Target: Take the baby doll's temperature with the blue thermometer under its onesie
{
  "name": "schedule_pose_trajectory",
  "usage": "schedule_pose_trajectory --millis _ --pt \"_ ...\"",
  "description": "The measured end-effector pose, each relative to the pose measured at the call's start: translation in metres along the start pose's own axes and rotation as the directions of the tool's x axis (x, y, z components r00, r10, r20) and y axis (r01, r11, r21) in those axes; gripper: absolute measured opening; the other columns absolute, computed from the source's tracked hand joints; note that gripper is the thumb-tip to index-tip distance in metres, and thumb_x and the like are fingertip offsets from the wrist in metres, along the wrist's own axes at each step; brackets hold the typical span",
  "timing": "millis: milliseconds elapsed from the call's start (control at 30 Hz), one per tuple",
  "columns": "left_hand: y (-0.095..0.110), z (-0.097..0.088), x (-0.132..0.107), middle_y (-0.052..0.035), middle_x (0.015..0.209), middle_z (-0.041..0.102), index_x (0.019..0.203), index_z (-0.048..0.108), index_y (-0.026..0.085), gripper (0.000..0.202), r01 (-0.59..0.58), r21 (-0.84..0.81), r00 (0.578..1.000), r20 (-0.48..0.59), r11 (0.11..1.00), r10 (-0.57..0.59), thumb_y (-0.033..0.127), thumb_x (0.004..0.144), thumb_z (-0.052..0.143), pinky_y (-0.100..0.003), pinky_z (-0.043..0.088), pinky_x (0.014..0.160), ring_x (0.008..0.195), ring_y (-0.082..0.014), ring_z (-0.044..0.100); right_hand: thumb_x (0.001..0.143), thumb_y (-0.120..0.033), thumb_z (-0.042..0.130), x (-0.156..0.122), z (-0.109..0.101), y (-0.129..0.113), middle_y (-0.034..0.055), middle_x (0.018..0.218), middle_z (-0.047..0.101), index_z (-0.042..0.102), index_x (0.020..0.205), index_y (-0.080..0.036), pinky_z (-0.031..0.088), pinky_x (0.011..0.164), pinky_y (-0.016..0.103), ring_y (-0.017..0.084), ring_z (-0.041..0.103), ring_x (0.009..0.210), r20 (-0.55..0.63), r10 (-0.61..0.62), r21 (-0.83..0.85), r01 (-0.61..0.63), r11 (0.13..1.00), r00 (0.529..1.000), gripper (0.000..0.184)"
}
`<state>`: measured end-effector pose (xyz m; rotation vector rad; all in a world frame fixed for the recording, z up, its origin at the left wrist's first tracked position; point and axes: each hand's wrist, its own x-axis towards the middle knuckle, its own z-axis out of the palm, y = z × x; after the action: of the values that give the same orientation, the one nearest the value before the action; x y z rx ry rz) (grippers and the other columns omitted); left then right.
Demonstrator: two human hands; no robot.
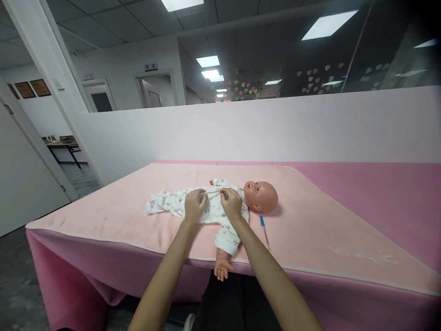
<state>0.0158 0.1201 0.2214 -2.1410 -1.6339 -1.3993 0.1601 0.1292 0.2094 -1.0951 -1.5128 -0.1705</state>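
Observation:
A baby doll (260, 195) lies on its back on a pale pink blanket (138, 216), head to the right, dressed in a white printed sleepsuit (165, 202). My left hand (195, 205) and my right hand (231, 203) both rest on the doll's chest, fingers closed, pinching the front of the sleepsuit between them. One doll arm (223, 257) sticks out toward me, its hand over the table's front edge. A blue pen (264, 230) lies on the blanket just right of my right forearm.
The blanket covers a table draped in a darker pink cloth (379, 188). A low white partition (275, 128) runs behind the table. A doorway and a dark table (64, 148) lie at the left.

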Motion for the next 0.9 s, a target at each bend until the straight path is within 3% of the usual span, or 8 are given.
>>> schedule_pose_trajectory --millis 133,600,900 --pt "0.0001 0.0015 0.0004 -0.0008 0.088 0.059 0.086 0.054 0.022 0.017 -0.005 0.049 1.0 0.002 0.999 0.005 0.03 0.074 0.045 -0.03 0.033 0.08 0.087 -0.0163 0.051 0.076 -0.013 0.044 0.0003 -0.0001 -0.0002 0.0002 0.076 0.063 0.06 0.076 -0.019 0.04 0.07 0.023 0.013 0.055 0.074 -0.002 -0.007 -0.004 0.007 1.0 1.0 0.017" --pt "-0.0028 0.0013 0.0003 -0.002 0.087 0.062 0.083 0.058 0.021 0.024 0.017 0.01 0.999 -0.04 1.0 -0.016 0.038 0.08 0.041 -0.032 0.029 0.087 0.086 -0.0158 0.053 0.076 -0.013 0.042 0.0009 -0.0024 -0.0026 0.001 0.076 0.063 0.061 0.078 -0.019 0.039 0.071 0.025 0.014 0.054 0.075 0.007 0.006 0.001 -0.006 1.0 1.0 0.02" --pt "-0.0001 0.0015 -0.0022 -0.0024 0.086 0.057 0.083 0.052 0.019 0.021 -0.048 0.022 0.991 -0.123 0.999 0.05 0.034 0.082 0.039 -0.029 0.032 0.081 0.085 -0.0145 0.048 0.077 -0.013 0.04 -0.0013 -0.0066 -0.0084 0.0025 0.075 0.062 0.06 0.078 -0.018 0.04 0.071 0.027 0.015 0.053 0.076 0.032 0.013 -0.042 -0.011 0.999 0.999 0.021"
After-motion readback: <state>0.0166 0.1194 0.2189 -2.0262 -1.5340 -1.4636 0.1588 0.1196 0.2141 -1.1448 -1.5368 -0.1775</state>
